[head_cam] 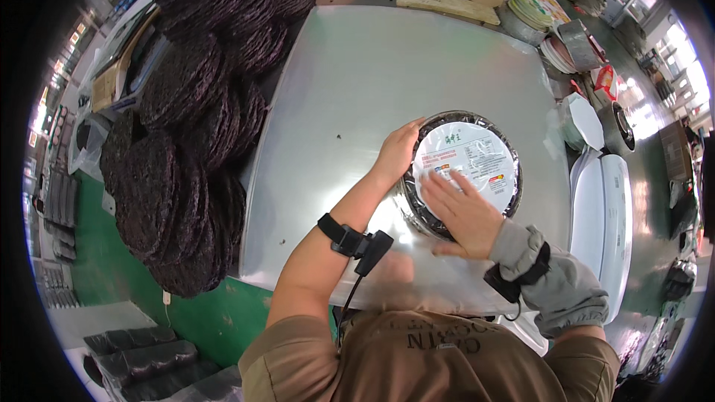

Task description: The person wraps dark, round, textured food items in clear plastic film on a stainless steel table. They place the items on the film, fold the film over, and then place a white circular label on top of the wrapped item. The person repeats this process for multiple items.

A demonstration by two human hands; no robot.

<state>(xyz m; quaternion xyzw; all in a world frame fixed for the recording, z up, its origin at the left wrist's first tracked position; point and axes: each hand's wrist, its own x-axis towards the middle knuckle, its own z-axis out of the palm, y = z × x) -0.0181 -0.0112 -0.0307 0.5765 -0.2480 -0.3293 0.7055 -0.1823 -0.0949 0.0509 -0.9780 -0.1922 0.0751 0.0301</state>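
On the metal sheet [357,78] covering the tabletop stands a round stack of dark dried seaweed in clear plastic wrap [424,215]. A round white printed label [475,151] lies on its top. My left hand [399,148] rests against the upper left side of the wrapped stack, its fingertips at the rim. Fingers extended and slightly blurred, my right hand [463,212] is over the lower left part of the label; whether its palm presses on it cannot be told.
Tall piles of dark seaweed discs [184,178] line the left side. Along the right edge are stacked round labels [528,11], a roll of tape [617,125] and long white rolls [614,223]. A wooden strip [447,5] lies beyond the sheet. Black wrapped rolls [145,357] sit at the lower left.
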